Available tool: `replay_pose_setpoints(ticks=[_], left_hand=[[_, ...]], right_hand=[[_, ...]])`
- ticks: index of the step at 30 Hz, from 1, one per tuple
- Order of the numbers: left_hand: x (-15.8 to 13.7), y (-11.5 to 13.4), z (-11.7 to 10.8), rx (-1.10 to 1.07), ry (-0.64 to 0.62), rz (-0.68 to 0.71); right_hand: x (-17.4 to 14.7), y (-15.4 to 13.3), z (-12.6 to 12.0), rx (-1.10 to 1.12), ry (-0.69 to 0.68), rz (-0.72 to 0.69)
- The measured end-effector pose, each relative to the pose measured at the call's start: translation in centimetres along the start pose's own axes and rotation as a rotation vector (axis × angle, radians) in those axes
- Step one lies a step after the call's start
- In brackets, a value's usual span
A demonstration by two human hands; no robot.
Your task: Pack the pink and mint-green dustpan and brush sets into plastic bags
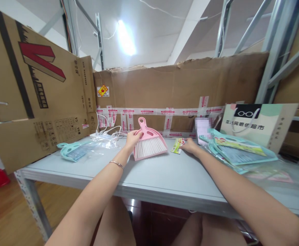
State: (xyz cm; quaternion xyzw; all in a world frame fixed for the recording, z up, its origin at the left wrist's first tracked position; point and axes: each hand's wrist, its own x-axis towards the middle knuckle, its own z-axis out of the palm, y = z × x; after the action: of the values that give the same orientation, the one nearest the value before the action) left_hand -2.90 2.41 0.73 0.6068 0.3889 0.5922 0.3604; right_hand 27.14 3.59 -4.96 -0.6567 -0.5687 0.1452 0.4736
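Observation:
A pink dustpan with a white-bristled brush nested in it is held up over the table. My left hand grips its left edge, thumb on the front, the other fingers hidden behind. To the right, my right hand pinches the edge of a small yellow-green printed card close to the tabletop. The card and the dustpan are apart. Right of that hand lies a stack of wrapped turquoise dustpan sets, one with a yellow-green label.
Another turquoise dustpan with brush lies at the left beside crumpled clear plastic and a white power strip. A paper bag stands at the right. Cardboard walls the back; a large box stands left.

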Motion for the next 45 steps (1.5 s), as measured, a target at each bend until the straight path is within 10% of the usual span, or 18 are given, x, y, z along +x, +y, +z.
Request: replay_pose_setpoints(ticks=[11, 16, 26, 30, 35, 41, 45], left_hand=[[-0.6, 0.4, 0.4, -0.123, -0.139, -0.237], [-0.9, 0.6, 1.0, -0.218, -0.271, -0.29], [-2.5, 1.5, 1.1, -0.182, -0.642, -0.175], [-2.6, 1.0, 1.4, -0.11, -0.554, -0.207], [-1.6, 1.1, 1.3, -0.307, -0.338, -0.132], [-1.3, 0.9, 2.5, -0.421, -0.184, 0.028], [-1.3, 0.9, 2.3, -0.149, -0.308, 0.02]], right_hand=[[-4.3, -8.3, -1.1, 0.754, -0.275, -0.057], [-6.8, -9.8, 0.6, 0.375, -0.566, -0.31], [-6.6, -9.2, 3.0, 0.04, -0.331, -0.62], [-6.0, -8.4, 3.1, -0.052, -0.211, -0.566], [-5.7, -8.7, 2.7, 0.149, 0.313, -0.228], [-7.4, -10.1, 2.6, 0.821, -0.414, 0.057], [-7.3, -9.8, 2.7, 0.906, -0.337, 0.071]])
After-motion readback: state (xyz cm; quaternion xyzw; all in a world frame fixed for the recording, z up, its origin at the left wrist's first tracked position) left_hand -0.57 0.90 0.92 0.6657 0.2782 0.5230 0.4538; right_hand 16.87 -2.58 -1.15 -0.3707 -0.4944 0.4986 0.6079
